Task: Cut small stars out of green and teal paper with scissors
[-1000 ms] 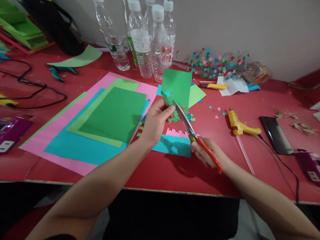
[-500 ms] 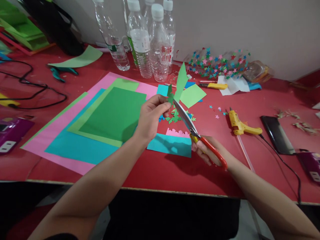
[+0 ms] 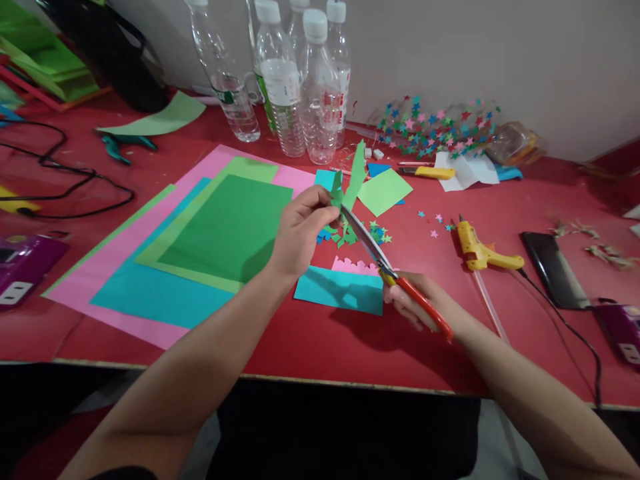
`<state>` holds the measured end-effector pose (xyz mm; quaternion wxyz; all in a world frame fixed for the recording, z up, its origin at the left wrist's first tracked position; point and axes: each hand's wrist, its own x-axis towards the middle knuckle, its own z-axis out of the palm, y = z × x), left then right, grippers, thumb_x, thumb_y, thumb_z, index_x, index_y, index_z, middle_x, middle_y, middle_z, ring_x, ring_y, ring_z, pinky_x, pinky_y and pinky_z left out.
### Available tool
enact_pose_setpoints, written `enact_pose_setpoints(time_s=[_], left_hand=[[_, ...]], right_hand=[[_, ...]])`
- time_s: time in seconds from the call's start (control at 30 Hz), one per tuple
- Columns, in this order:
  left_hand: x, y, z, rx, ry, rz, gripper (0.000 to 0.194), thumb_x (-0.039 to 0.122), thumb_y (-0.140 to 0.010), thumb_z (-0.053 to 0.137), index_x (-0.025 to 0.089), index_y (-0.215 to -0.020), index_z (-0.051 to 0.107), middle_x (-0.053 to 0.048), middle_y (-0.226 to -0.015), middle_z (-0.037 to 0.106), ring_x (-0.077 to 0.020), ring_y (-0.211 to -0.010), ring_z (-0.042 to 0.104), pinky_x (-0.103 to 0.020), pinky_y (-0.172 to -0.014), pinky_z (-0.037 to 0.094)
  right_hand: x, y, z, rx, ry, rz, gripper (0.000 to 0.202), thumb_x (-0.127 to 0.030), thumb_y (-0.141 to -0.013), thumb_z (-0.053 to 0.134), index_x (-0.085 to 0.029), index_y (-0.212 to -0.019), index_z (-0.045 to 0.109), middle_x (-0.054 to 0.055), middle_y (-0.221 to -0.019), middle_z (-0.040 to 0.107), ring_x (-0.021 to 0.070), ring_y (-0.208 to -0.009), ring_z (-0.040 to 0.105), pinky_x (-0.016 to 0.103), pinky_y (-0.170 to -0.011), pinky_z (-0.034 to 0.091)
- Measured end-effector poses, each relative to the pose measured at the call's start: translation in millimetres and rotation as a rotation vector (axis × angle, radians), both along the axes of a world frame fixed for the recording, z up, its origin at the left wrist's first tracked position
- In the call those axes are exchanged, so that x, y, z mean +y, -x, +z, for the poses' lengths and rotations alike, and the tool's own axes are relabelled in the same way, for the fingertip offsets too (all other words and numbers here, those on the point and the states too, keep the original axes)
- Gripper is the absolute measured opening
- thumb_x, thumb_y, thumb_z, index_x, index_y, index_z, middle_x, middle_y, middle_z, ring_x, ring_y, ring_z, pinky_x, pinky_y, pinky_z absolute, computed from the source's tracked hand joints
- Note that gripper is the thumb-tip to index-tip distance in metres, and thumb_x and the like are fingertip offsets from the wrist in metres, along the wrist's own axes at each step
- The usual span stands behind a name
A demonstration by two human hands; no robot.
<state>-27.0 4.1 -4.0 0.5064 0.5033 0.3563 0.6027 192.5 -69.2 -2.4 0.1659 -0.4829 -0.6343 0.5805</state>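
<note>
Between thumb and fingers, my left hand (image 3: pixel 303 230) pinches a piece of green paper (image 3: pixel 357 172) that stands up in a long strip. My right hand (image 3: pixel 415 300) is wrapped round the handles of red-handled scissors (image 3: pixel 373 247), whose blade tips meet the paper close to my left fingertips. Small cut paper stars (image 3: pixel 350 233), green and blue, lie on the table below the blades. Nearer me are a pink strip with a notched edge (image 3: pixel 353 265) and a blue paper rectangle (image 3: pixel 340 290).
Large coloured sheets (image 3: pixel 225 227) lie stacked at left. Several plastic bottles (image 3: pixel 320 93) stand at the back, beside a clear container of stars (image 3: pixel 435 127). A yellow cutter (image 3: pixel 433 173), a yellow glue gun (image 3: pixel 480 248) and a phone (image 3: pixel 555 270) lie at right on the red table (image 3: pixel 310 353).
The scissor blades have closed further, and their tips have shifted slightly left. The green paper strip has dropped and turned a little. My left hand has moved slightly left.
</note>
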Motion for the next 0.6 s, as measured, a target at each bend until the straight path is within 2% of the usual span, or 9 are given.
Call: enact_pose_setpoints(time_s=[0.2, 0.43, 0.6], left_hand=[[8, 13, -1.7, 0.030, -0.016, -0.120, 0.003, 0.016, -0.069, 0.061, 0.018, -0.067, 0.063, 0.002, -0.065, 0.056, -0.0103, -0.063, 0.052, -0.025, -0.063, 0.044], [12, 20, -5.8, 0.040, -0.016, -0.117, 0.009, 0.015, -0.063, 0.063, 0.020, -0.069, 0.069, 0.002, -0.064, 0.057, -0.0114, -0.062, 0.054, -0.027, -0.062, 0.044], [11, 18, -2.7, 0.043, 0.000, -0.116, 0.013, 0.016, -0.062, 0.065, 0.020, -0.073, 0.071, 0.003, -0.062, 0.057, -0.0101, -0.060, 0.053, -0.026, -0.060, 0.042]], right_hand=[[4, -10, 4.7, 0.004, -0.024, 0.090, 0.052, -0.068, -0.085, 0.047, -0.017, -0.078, 0.048, -0.007, -0.049, 0.041, 0.0064, -0.037, 0.039, 0.020, -0.038, 0.029], [6, -10, 6.5, 0.030, -0.001, 0.141, 0.052, -0.067, -0.086, 0.047, -0.015, -0.084, 0.052, -0.007, -0.050, 0.042, 0.0063, -0.037, 0.040, 0.020, -0.038, 0.031], [5, -10, 5.9, 0.040, 0.010, 0.126, 0.054, -0.069, -0.084, 0.047, -0.015, -0.078, 0.052, -0.006, -0.049, 0.042, 0.0057, -0.036, 0.040, 0.019, -0.038, 0.032]])
